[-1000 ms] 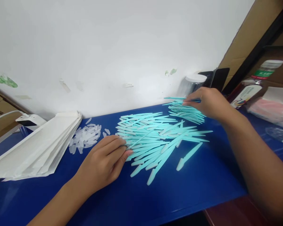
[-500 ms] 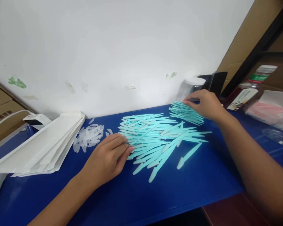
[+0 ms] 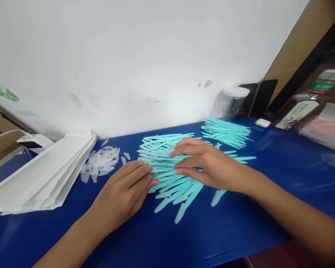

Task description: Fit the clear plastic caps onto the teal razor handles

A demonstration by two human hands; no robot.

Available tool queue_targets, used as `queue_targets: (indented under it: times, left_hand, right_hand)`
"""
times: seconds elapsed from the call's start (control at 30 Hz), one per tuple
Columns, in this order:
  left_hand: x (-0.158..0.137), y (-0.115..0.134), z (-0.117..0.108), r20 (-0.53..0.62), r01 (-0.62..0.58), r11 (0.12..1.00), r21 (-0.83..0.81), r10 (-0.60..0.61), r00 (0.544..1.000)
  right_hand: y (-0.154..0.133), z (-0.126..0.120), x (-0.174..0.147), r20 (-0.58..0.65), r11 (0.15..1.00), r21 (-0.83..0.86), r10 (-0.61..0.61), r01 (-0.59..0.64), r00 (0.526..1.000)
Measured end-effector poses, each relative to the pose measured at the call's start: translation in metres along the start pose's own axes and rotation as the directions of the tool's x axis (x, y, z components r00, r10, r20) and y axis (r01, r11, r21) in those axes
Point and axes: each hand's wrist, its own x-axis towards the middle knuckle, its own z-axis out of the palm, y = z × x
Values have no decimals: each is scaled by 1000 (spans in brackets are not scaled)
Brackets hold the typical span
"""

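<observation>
A heap of turquoise eyebrow razors (image 3: 181,199) is spread over the blue table, most with their blade ends to the left. My left hand (image 3: 125,193) is closed in a pinch at the heap's left edge, on the blade end of one eyebrow razor; its fingers hide most of that end. Over the middle of the heap hovers my right hand (image 3: 212,163), fingers curved and apart, with nothing plainly between them. Behind it lies a second, neater pile of turquoise razors (image 3: 226,132). Small translucent caps (image 3: 102,162) are heaped left of my left hand.
White paper sleeves or envelopes (image 3: 47,171) are stacked at the left, beside a white device with a cable (image 3: 35,142). A lidded clear jar (image 3: 231,102), a dark phone (image 3: 264,98), a small white case (image 3: 262,123) and a bottle (image 3: 304,104) stand or lie at back right.
My right hand has left the neater pile at the back and come left and forward over the main heap. The left hand stays almost in place, still pinching. The view has shifted slightly.
</observation>
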Motion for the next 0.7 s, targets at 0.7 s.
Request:
queue_targets:
  times: [0.7]
  left_hand:
    - [3, 6, 1, -20, -11, 1000, 15, 11, 1000]
  right_hand:
    - [-1, 3, 3, 122, 999, 9, 30, -31, 992]
